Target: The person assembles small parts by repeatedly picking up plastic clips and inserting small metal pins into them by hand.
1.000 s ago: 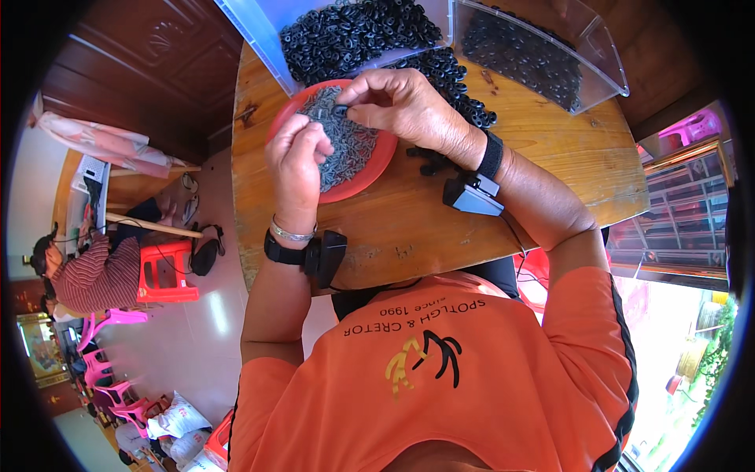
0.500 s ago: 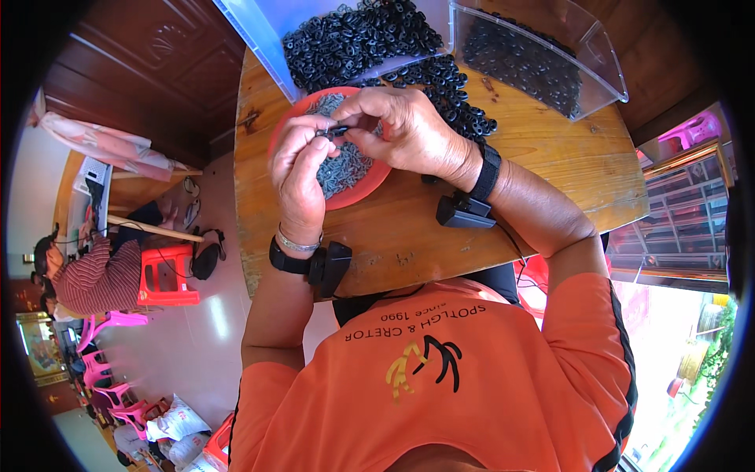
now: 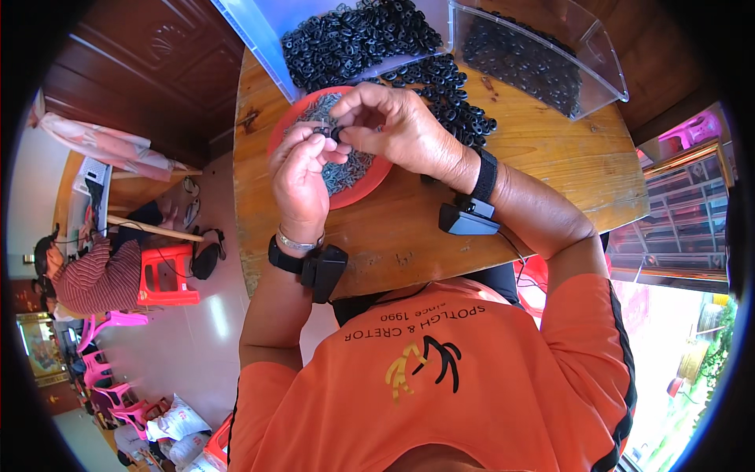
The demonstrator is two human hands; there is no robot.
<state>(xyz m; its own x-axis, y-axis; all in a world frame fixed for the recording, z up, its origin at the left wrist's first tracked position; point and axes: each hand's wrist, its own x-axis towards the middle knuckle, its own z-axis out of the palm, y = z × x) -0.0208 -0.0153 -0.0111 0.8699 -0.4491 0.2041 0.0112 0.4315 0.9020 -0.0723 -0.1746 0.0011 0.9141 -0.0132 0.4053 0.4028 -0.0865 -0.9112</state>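
Note:
Over the bowl, my left hand [image 3: 300, 175] pinches a small black plastic piece [image 3: 322, 131] between thumb and fingers. A thin pale pin, perhaps a screw, stands up from it. My right hand [image 3: 397, 130] comes in from the right with thumb and forefinger closed on a dark rounded part [image 3: 336, 134] against the same piece; whether the two are one cannot be made out. Below both hands is a red plastic bowl [image 3: 363, 189] filled with small grey metal screws [image 3: 344, 175]. A pile of black oval pieces with holes [image 3: 454, 106] lies just beyond my right hand.
On the wooden table [image 3: 550, 173], a clear bin [image 3: 271, 59] spills black pieces and a second clear bin [image 3: 602, 82] holds more. Black devices are strapped to my wrists. At left, a person in a striped top [image 3: 98, 275] sits near a red stool [image 3: 167, 275].
My fingers have shifted slightly, turning the black piece so the thin pin now points upward. My left forearm has rolled a little. The bowl and bins stay put.

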